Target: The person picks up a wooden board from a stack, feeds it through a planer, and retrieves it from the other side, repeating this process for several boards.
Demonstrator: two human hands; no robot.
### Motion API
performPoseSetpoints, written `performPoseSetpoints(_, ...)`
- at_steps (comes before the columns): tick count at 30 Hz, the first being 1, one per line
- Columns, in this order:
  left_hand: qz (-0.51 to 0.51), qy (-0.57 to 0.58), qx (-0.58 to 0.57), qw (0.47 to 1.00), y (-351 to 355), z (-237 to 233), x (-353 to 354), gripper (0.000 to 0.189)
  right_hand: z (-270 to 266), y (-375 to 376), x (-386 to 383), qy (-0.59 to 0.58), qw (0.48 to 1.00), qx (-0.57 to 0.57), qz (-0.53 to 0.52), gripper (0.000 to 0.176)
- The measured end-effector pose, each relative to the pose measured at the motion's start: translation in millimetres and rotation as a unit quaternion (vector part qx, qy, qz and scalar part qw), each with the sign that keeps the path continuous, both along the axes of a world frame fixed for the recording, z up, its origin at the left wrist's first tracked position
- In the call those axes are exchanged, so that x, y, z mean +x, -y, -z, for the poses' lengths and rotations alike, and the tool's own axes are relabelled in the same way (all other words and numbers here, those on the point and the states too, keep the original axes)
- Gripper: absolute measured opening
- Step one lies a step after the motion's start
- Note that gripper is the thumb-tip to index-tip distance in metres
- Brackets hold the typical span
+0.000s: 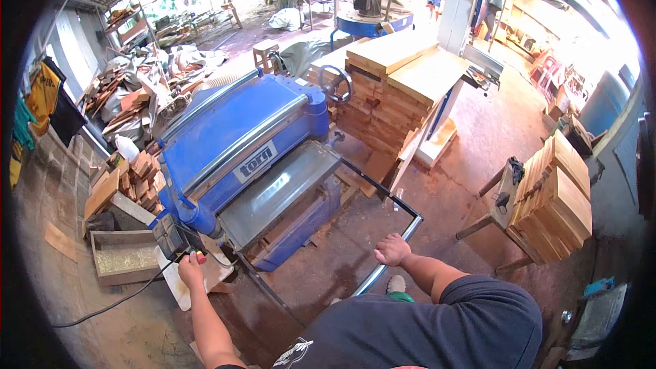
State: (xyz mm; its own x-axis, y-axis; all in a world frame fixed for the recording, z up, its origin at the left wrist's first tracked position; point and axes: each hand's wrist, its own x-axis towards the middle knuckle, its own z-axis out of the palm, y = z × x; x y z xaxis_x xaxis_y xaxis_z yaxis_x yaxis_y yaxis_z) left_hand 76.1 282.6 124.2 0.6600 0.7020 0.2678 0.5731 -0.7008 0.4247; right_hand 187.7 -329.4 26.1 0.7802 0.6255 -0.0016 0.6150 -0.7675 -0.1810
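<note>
A blue thickness planer marked "torq" stands in front of me, its grey metal bed bare at the near side. My left hand is at the dark switch box on the planer's left corner, its fingers closed around a red knob. My right hand is curled over the shiny metal bar of the frame that sticks out from the planer toward me. Its palm side is hidden.
Planed boards lie stacked on a low stand at right. A tall stack of boards rises behind the planer's right side. A wooden tray and offcuts sit at left. A black cable crosses the floor.
</note>
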Motion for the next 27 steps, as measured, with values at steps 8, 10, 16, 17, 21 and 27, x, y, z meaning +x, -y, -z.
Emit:
performPoseSetpoints(8, -0.017, -0.008, -0.008, 1.000, 1, -1, 1, 0.036, -4, -1, -1, -0.009, 1.000, -0.007, 0.009, 0.037)
performPoseSetpoints(10, -0.016, -0.004, -0.001, 1.000, -3, 4, 0, 0.036, -4, -1, -1, -0.012, 1.000, -0.008, 0.010, 0.037)
performPoseSetpoints(16, -0.009, 0.036, 0.009, 0.999, 6, 3, 1, 0.036, -5, 1, -1, -0.003, 1.000, 0.016, 0.007, 0.033)
performPoseSetpoints(17, -0.014, 0.037, 0.014, 0.999, 5, 6, 1, 0.036, -5, 1, -2, -0.008, 1.000, 0.018, 0.008, 0.033)
performPoseSetpoints(21, -0.020, 0.035, -0.005, 0.999, 6, 3, 1, 0.037, -1, 2, -1, 0.001, 1.000, 0.013, 0.004, 0.032)
performPoseSetpoints(27, -0.017, 0.039, -0.011, 0.999, 3, 6, 1, 0.037, 1, 2, -2, -0.004, 1.000, 0.015, 0.009, 0.033)
